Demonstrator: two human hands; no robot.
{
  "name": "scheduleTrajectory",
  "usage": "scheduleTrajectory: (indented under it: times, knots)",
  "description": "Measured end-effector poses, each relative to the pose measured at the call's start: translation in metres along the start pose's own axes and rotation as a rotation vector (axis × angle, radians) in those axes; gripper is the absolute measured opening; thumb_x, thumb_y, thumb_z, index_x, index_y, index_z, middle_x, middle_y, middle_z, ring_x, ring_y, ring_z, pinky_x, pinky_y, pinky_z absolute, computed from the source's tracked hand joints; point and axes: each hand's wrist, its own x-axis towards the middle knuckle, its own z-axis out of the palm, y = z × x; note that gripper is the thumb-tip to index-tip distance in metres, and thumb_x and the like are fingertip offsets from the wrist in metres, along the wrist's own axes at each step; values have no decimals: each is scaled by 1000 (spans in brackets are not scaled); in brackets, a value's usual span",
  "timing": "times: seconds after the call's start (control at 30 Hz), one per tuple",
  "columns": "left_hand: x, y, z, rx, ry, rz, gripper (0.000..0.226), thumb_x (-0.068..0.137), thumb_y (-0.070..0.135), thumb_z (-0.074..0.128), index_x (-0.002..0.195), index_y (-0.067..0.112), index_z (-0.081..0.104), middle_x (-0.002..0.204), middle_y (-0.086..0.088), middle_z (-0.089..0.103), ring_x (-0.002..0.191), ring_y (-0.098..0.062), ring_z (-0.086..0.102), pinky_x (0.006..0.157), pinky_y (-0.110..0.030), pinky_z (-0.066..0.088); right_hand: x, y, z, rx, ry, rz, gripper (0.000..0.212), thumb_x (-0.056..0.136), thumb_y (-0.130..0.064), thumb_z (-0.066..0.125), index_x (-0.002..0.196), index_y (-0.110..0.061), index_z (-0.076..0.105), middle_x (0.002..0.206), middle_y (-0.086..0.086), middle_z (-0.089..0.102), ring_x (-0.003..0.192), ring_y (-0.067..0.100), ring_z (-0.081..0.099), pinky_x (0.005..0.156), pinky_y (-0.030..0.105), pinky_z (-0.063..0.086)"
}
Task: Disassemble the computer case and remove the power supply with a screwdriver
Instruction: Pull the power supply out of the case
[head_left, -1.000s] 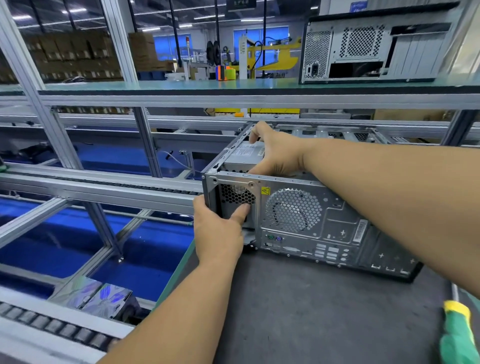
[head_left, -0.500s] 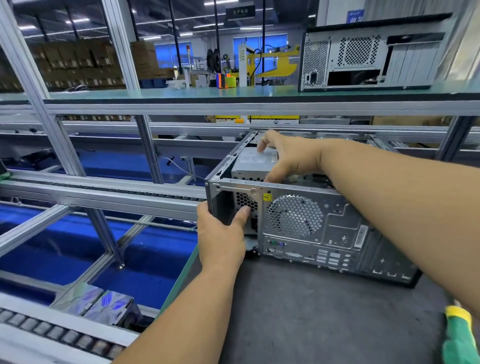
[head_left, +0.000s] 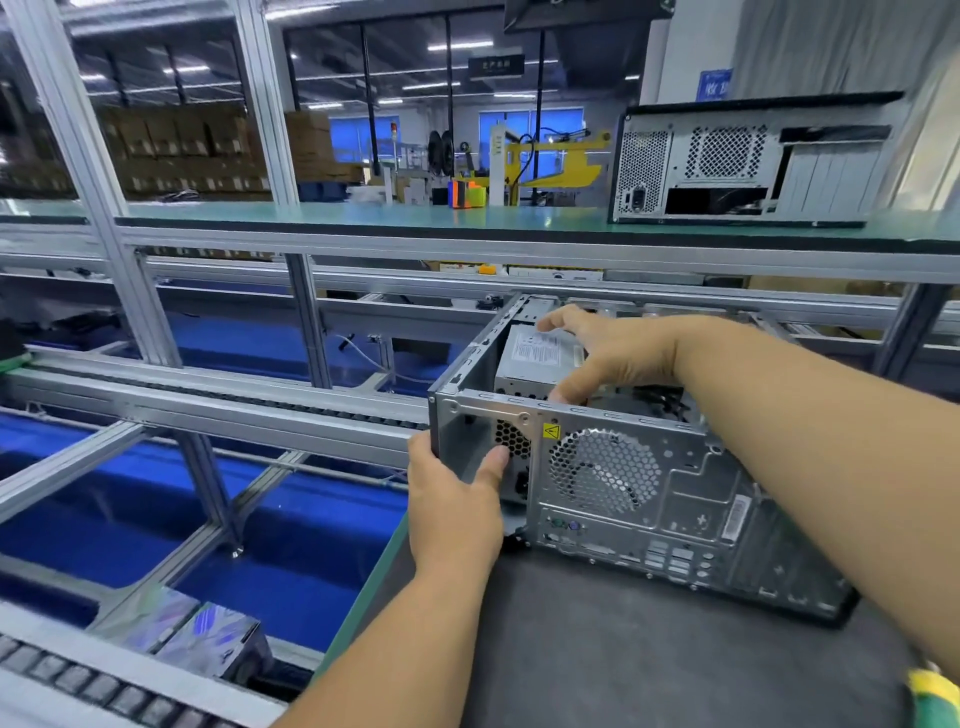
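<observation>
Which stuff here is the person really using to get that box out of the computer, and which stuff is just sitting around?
Part of the job:
- computer case, lying open on the bench
- power supply inside it
- right hand, gripping the power supply
- left hand, holding the case's corner
- screwdriver, lying at the bench edge

Just sitting around:
- second computer case on the shelf
- cardboard boxes far behind

Bench: a dark grey mat (head_left: 597, 654) with a green edge.
On the mat: an open computer case (head_left: 670, 499), laid on its side; a green-yellow screwdriver handle (head_left: 935, 699) at the right corner.
</observation>
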Motion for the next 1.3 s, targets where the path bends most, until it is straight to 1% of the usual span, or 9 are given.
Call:
scheduleTrajectory:
  times: [0.1, 0.4, 0.5, 0.67, 0.73, 0.87, 1.0, 1.13, 1.3]
  knots:
    - [2, -4, 1, 3, 8, 12, 46, 87, 40, 77, 108, 53, 39, 109, 21, 60, 99, -2, 59, 85, -33, 47, 13, -11, 10, -59, 38, -69, 117, 58, -56, 83, 155, -26, 25, 144, -6, 33, 128, 18, 41, 101, 33, 36]
    - [-1, 0, 0, -98, -9, 26, 26, 80, 56, 56, 103, 46, 47, 101, 16, 65, 91, -4, 62, 75, -32, 48, 10, 1, 6, 111, 123, -102, 101, 46, -53, 91, 132, -41, 39, 141, -2, 39, 122, 24, 52, 88, 34, 50]
    - [-1, 0, -2, -101, -14, 28, 19, 85, 44, 52, 104, 42, 49, 101, 13, 64, 90, -9, 61, 75, -36, 49, 1, 8, -5, 345, 193, -117, 92, 47, -44, 89, 128, -37, 47, 129, 9, 51, 110, 31, 61, 91, 50, 52]
    - [-1, 1, -1, -88, -6, 18, 15, 87, 41, 48, 101, 44, 47, 100, 11, 64, 89, -12, 62, 73, -38, 51, -13, 11, -22, 830, 291, -235, 81, 48, -27, 75, 125, -22, 49, 94, 10, 57, 79, 24, 56, 72, 36, 46]
    - [-1, 1, 0, -83, -3, 22, 14, 87, 41, 47, 101, 44, 45, 100, 9, 64, 89, -15, 62, 73, -41, 52, -18, 8, -27, 968, 336, -261, 74, 49, -26, 71, 119, -20, 50, 95, 10, 54, 82, 27, 52, 79, 43, 43]
    - [-1, -1, 1, -66, 11, 37, 20, 87, 39, 48, 107, 37, 45, 100, 9, 62, 89, -12, 60, 74, -39, 48, -33, -4, -32, 1043, 323, -223, 22, 65, -29, 66, 85, -21, 62, 87, 6, 64, 78, 26, 60, 75, 39, 54]
    - [0, -1, 1, -63, 14, 34, 14, 90, 36, 50, 101, 40, 43, 96, 11, 62, 85, -11, 60, 66, -34, 45, -54, -15, -46, 1186, 473, -27, 29, 57, -36, 73, 83, -25, 64, 105, 3, 75, 79, 26, 75, 56, 53, 58]
    - [-1, -1, 1, -37, 7, 11, 31, 85, 44, 48, 113, 29, 45, 100, 7, 62, 88, -17, 60, 74, -40, 47, -84, -32, -63, 1521, 524, 78, 45, 59, -45, 75, 100, -32, 63, 119, -3, 75, 107, 32, 70, 88, 68, 40]
    - [-7, 8, -4, -46, -31, -15, 38, 82, 51, 47, 111, 28, 42, 102, 2, 63, 88, -20, 60, 79, -46, 50, -130, -63, -71, 1700, 615, -58, 41, 60, -52, 71, 96, -34, 69, 109, -3, 79, 105, 36, 71, 93, 74, 32]
